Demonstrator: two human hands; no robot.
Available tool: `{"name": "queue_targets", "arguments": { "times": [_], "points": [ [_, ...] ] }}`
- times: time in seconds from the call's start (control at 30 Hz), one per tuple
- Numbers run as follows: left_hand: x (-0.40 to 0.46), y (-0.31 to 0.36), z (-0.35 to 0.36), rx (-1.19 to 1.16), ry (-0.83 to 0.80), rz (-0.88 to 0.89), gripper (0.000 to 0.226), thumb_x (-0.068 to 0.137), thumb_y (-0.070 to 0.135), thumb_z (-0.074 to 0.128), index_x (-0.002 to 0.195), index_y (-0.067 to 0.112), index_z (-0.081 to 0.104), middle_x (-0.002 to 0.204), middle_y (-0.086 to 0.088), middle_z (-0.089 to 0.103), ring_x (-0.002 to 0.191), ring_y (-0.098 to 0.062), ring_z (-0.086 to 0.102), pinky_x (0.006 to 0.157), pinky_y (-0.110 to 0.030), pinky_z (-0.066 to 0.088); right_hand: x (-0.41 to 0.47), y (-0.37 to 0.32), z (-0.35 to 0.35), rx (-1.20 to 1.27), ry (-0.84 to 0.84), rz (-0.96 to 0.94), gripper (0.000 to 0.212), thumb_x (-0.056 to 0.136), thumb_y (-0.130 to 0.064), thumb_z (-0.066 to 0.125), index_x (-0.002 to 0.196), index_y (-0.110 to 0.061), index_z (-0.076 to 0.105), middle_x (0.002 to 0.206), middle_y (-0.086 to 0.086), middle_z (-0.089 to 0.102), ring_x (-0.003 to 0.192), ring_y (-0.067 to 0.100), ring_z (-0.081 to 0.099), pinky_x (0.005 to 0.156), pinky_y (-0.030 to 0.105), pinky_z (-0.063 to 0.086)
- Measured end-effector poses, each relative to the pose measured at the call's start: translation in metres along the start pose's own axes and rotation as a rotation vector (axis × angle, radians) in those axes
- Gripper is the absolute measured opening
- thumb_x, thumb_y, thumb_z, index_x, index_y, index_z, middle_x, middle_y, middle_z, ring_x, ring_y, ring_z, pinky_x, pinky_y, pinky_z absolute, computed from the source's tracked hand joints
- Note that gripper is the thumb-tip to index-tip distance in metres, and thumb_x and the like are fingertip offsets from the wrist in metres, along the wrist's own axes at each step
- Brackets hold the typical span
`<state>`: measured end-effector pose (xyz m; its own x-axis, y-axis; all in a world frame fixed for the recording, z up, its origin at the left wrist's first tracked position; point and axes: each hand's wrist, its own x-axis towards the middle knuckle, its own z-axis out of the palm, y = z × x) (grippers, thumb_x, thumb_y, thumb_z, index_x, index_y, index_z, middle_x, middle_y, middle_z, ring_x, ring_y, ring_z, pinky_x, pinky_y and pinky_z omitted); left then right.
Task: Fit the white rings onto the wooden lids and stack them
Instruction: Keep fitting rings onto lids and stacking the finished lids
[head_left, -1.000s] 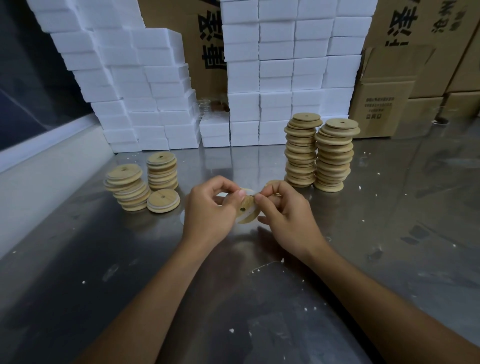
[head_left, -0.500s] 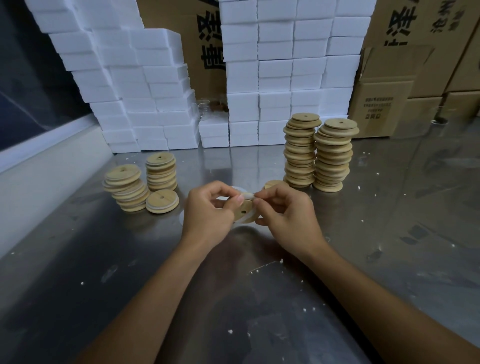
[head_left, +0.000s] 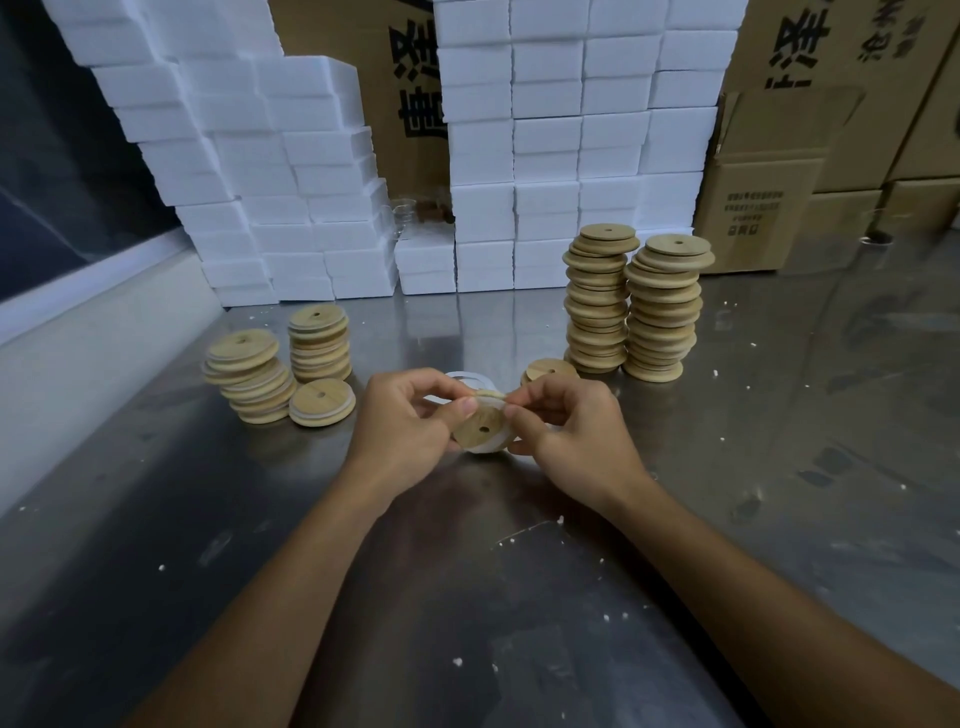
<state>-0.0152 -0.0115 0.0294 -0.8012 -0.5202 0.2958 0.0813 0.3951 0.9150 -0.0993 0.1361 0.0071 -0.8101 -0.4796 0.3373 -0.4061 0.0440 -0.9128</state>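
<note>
Currently both hands, left hand and right hand, pinch one wooden lid mid-counter; best to walk its white ring evenly round the rim.

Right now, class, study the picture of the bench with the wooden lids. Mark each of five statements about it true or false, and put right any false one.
1. Both hands hold one wooden lid above the metal table. True: left hand and right hand both pinch it.
2. The held lid has no ring on it. False: a white ring shows along its lower edge.
3. The two tall stacks stand on the right, behind the hands. True.
4. A single lid lies beside the short stacks on the left. True.
5. Glass jars fill the back of the table. False: white foam blocks and cardboard boxes stand there.
</note>
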Motion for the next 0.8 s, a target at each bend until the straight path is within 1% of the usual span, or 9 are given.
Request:
{"name": "queue_targets", "arguments": {
  "times": [0.17,0.33,0.4,0.5,0.57,0.63,0.8],
  "points": [
    [0.0009,-0.0008,-0.0001,0.032,-0.007,0.010,0.024,0.082,0.004,0.074,0.067,0.023,0.071,0.078,-0.009,0.074,0.071,-0.025,0.072,0.059,-0.044,0.061,0.0012,0.0008,-0.0022,0.005,-0.017,0.012,0.008,0.088,-0.008,0.069,0.083,-0.013,0.073,0.082,0.005,0.076,0.082,0.023,0.074,0.081,0.050,0.060],
    [0.0002,0.0018,-0.0020,0.023,-0.018,0.022,0.018,0.080,0.003,0.076,0.070,0.018,0.073,0.080,-0.010,0.075,0.070,-0.024,0.073,0.058,-0.044,0.061,0.0020,-0.0004,-0.0043,0.037,-0.037,0.031,0.007,0.089,-0.006,0.068,0.085,-0.011,0.072,0.081,0.009,0.076,0.078,0.029,0.075,0.074,0.052,0.062],
    [0.0000,0.0024,-0.0039,0.012,-0.030,0.022,0.018,0.080,0.003,0.076,0.070,0.018,0.073,0.080,-0.009,0.075,0.070,-0.023,0.073,0.059,-0.044,0.061,0.0020,-0.0003,-0.0057,0.038,-0.058,0.032,0.005,0.090,-0.007,0.068,0.087,-0.010,0.072,0.081,0.008,0.076,0.078,0.026,0.075,0.072,0.050,0.063],
    [-0.0005,0.0033,-0.0057,0.014,-0.041,0.012,0.018,0.079,0.004,0.077,0.070,0.019,0.074,0.079,-0.007,0.076,0.071,-0.022,0.073,0.060,-0.044,0.061,0.0019,-0.0006,-0.0069,0.044,-0.086,0.041,0.008,0.090,-0.007,0.068,0.087,-0.013,0.071,0.082,0.006,0.077,0.078,0.021,0.076,0.072,0.047,0.063],
    [-0.0004,0.0034,-0.0061,0.026,-0.041,0.015,0.018,0.078,0.005,0.078,0.068,0.019,0.073,0.076,-0.006,0.075,0.069,-0.021,0.073,0.059,-0.044,0.061,0.0020,-0.0009,-0.0066,0.039,-0.096,0.051,0.008,0.089,-0.007,0.068,0.087,-0.014,0.071,0.081,0.005,0.077,0.078,0.020,0.076,0.073,0.047,0.063],
    [-0.0004,0.0035,-0.0067,0.035,-0.044,0.021,0.018,0.078,0.006,0.078,0.067,0.018,0.072,0.074,-0.006,0.074,0.069,-0.021,0.073,0.058,-0.044,0.061,0.0020,-0.0004,-0.0064,0.028,-0.088,0.048,0.007,0.088,-0.008,0.069,0.088,-0.013,0.072,0.081,0.004,0.077,0.077,0.020,0.076,0.074,0.046,0.063],
    [0.0003,0.0010,-0.0070,0.070,-0.046,0.043,0.020,0.079,0.010,0.078,0.066,0.023,0.071,0.077,-0.005,0.074,0.072,-0.022,0.073,0.058,-0.046,0.061,0.0003,0.0001,-0.0081,-0.060,-0.055,-0.005,0.005,0.085,-0.013,0.073,0.088,-0.016,0.075,0.082,-0.004,0.077,0.077,0.010,0.075,0.070,0.038,0.064]
  ]
}}
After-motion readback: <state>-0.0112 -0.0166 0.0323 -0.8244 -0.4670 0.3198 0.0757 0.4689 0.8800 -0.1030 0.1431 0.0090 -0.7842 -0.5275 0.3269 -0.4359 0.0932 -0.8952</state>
